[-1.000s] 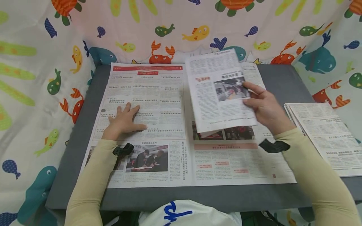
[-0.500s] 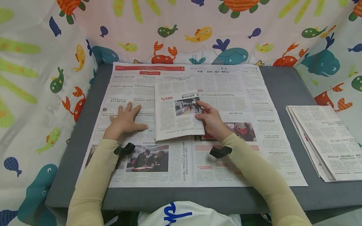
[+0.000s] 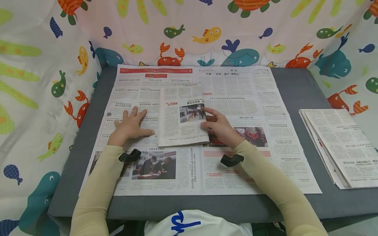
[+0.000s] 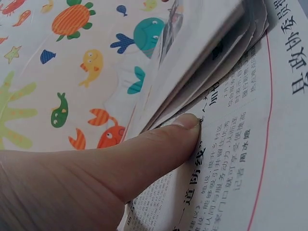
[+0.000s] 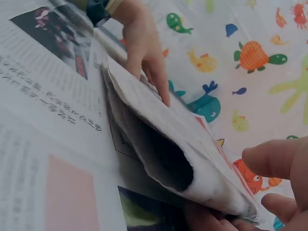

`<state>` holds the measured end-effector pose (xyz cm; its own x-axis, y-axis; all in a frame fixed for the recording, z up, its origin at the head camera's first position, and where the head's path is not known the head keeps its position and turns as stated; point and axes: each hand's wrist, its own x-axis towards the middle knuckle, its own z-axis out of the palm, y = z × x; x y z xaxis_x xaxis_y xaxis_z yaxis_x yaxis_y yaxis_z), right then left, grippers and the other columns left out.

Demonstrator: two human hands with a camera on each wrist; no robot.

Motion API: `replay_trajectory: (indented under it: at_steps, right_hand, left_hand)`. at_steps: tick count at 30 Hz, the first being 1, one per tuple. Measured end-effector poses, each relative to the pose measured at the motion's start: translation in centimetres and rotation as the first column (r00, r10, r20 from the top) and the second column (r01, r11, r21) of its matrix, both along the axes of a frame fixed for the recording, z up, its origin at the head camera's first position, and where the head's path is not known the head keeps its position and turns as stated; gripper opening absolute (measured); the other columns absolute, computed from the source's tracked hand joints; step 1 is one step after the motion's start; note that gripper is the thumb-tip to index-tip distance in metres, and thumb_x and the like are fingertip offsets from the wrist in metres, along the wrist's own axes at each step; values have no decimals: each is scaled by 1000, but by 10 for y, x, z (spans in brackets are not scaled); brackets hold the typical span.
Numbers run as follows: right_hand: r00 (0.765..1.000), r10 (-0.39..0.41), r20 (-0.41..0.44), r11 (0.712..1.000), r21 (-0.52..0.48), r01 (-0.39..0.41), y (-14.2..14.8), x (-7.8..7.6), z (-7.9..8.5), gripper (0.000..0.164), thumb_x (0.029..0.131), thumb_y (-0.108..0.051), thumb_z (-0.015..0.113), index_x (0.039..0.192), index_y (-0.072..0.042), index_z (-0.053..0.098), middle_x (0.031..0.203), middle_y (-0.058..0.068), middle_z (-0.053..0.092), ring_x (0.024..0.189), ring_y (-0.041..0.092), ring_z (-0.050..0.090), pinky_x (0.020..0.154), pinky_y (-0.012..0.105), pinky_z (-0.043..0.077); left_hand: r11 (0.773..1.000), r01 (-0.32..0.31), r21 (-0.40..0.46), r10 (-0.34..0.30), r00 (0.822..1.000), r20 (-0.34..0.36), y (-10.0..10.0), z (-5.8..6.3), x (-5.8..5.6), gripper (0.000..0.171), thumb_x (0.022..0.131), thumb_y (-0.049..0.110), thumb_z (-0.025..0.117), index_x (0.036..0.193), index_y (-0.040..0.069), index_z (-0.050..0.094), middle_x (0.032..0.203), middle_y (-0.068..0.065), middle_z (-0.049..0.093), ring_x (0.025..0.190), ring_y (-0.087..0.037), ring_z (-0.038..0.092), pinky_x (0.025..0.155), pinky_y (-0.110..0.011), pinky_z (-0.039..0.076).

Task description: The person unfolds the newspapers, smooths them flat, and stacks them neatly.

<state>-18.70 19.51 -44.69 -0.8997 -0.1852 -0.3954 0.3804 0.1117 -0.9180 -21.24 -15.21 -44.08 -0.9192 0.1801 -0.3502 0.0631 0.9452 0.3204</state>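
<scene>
A large newspaper sheet [image 3: 242, 85] lies spread out before me. On its middle sits a small folded newspaper [image 3: 174, 131] with a photo on its upper page. My left hand [image 3: 130, 127] rests on the sheet with fingers spread, left of the folded paper. In the left wrist view, its thumb [image 4: 159, 144] lies near the layered edges of the folded newspaper [image 4: 192, 62]. My right hand [image 3: 221, 127] is at the folded paper's right edge. The right wrist view has two of its digits apart above the rounded fold [image 5: 216, 187], others beneath it.
A stack of newspapers [image 3: 339, 141] lies at the right end of the grey table [image 3: 298, 85]. A curtain with sea animals [image 3: 198, 19] hangs behind and at both sides. Each wrist wears a black band [image 3: 232, 160].
My right hand has brought the folded newspaper left and down onto the spread sheet's middle. Over the last half second, its thumb and finger have loosened at the edge. The left hand stays put.
</scene>
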Motion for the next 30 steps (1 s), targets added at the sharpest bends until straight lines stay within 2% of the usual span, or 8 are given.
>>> replay_trajectory:
  at_steps: [3, 10, 14, 19, 22, 25, 28, 30]
  right_hand:
    - [999, 52, -13, 998, 31, -52, 3, 4, 3, 76, 95, -3, 65, 161, -21, 32, 160, 21, 41, 135, 38, 55, 88, 34, 58]
    - [986, 160, -45, 980, 124, -154, 5, 10, 10, 76, 96, -9, 66, 162, -20, 30, 160, 23, 40, 133, 39, 58, 95, 41, 59]
    - [963, 251, -97, 934, 286, -214, 10, 8, 21, 78, 98, -20, 66, 164, -20, 24, 165, 22, 30, 142, 42, 49, 104, 53, 53]
    - [930, 329, -165, 852, 477, -217, 5, -4, 37, 80, 99, -27, 65, 164, -20, 21, 171, 14, 21, 154, 40, 30, 114, 60, 40]
    - [875, 422, -238, 771, 602, -208, -11, -9, 41, 81, 96, -29, 68, 163, -16, 24, 170, 16, 23, 155, 40, 27, 118, 60, 35]
    - [782, 552, -288, 656, 729, -195, -35, -6, 41, 84, 92, -33, 73, 161, -12, 31, 166, 25, 25, 153, 44, 29, 120, 60, 33]
    - [684, 677, -271, 534, 821, -204, -61, -1, 36, 88, 88, -40, 76, 160, -13, 34, 164, 29, 27, 150, 46, 34, 119, 60, 35]
    - [639, 735, -228, 460, 860, -222, -77, 3, 31, 90, 88, -47, 76, 161, -16, 34, 165, 28, 26, 151, 46, 32, 120, 62, 32]
  left_hand:
    - [1000, -5, -1, 5, 1000, 2, -1, 1, 0, 106, 82, 57, 76, 164, 17, 22, 171, -24, 3, 153, -60, -6, 104, -90, 4]
    - [1000, -6, 3, 6, 1000, 10, -2, 2, 1, 106, 82, 57, 76, 164, 17, 22, 171, -24, 2, 153, -59, -7, 105, -90, 3]
    - [1000, -5, 2, 4, 1000, 8, 0, 3, 1, 105, 83, 57, 76, 164, 17, 22, 171, -25, 3, 153, -60, -7, 105, -90, 3]
    - [1000, 21, -10, -22, 1000, -15, 6, 10, 5, 104, 81, 54, 78, 163, 18, 26, 170, -27, 5, 153, -61, -4, 109, -87, 4]
    - [998, 68, 5, -68, 998, -7, 13, 16, 9, 105, 79, 51, 81, 163, 19, 27, 170, -27, 4, 153, -60, -3, 112, -85, 3]
    - [992, 122, 24, -122, 992, 29, 20, 19, 13, 107, 78, 49, 84, 163, 18, 27, 170, -28, 3, 153, -60, -2, 111, -85, 5]
    - [987, 158, 22, -159, 985, 61, 23, 19, 15, 109, 77, 49, 85, 163, 18, 26, 170, -28, 3, 153, -60, -1, 111, -85, 8]
    - [986, 164, 18, -165, 984, 73, 24, 18, 16, 111, 76, 49, 86, 164, 19, 25, 170, -28, 3, 153, -60, 0, 111, -85, 9]
